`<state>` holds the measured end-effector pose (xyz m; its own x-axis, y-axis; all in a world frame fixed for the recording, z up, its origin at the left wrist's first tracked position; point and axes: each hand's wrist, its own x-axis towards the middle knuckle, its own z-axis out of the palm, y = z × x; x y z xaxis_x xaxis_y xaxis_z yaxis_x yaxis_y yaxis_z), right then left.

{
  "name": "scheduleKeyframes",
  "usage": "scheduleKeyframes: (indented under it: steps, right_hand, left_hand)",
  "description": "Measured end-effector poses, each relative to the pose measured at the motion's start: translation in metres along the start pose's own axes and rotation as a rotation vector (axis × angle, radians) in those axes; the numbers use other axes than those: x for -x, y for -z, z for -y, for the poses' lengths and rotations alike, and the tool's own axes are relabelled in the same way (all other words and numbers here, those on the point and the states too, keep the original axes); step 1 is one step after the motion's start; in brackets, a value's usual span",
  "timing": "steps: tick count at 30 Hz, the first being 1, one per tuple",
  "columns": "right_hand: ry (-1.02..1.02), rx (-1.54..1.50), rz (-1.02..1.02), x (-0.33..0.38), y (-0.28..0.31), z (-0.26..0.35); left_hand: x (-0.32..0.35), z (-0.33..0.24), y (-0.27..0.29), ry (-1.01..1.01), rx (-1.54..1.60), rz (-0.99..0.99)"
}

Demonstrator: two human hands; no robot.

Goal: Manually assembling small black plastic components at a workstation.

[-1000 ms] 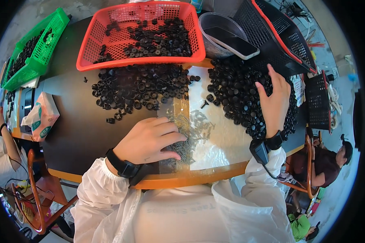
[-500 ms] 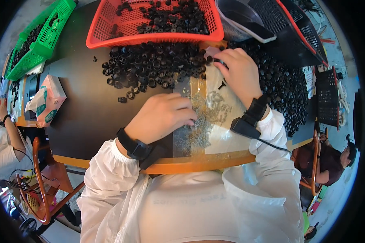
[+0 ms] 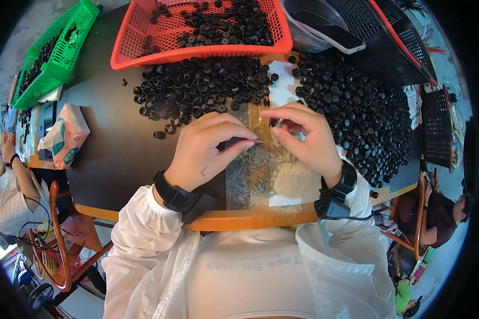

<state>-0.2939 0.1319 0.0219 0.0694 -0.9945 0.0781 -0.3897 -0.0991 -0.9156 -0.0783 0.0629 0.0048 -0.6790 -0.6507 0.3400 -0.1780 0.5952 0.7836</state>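
Pinching one screw [image 3: 259, 141] between them: left hand [image 3: 207, 151], right hand [image 3: 303, 139]; black caps [image 3: 202, 90] at 12 o'clock, screws [image 3: 261, 167] beneath.

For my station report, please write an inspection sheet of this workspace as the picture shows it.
Surface: dark table with an orange front edge.
Job's things: clear bag of small screws under both hands; two heaps of black caps, one on each side of it.
Clutter: red basket, green basket, black baskets, tissue pack.
Grips: left hand pinches a small dark part; right hand meets it fingertip to fingertip.
Cables: thin cable from the right wristband.
Surroundings: other people seated on both sides; orange chair.
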Motion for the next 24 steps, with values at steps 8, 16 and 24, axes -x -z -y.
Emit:
scheduleKeyframes:
  steps: [8, 16, 24]
  right_hand:
    - [-0.045, 0.178, 0.063, 0.006, -0.008, 0.002]
    - [0.026, 0.266, -0.002, 0.008, -0.011, 0.008]
    - [-0.068, -0.191, 0.002, 0.012, -0.015, -0.007]
  left_hand:
    - [-0.004, 0.002, 0.001, -0.022, -0.06, -0.082]
    - [-0.004, 0.001, -0.001, -0.057, -0.12, -0.136]
    - [-0.002, -0.004, -0.001, -0.021, -0.014, -0.118]
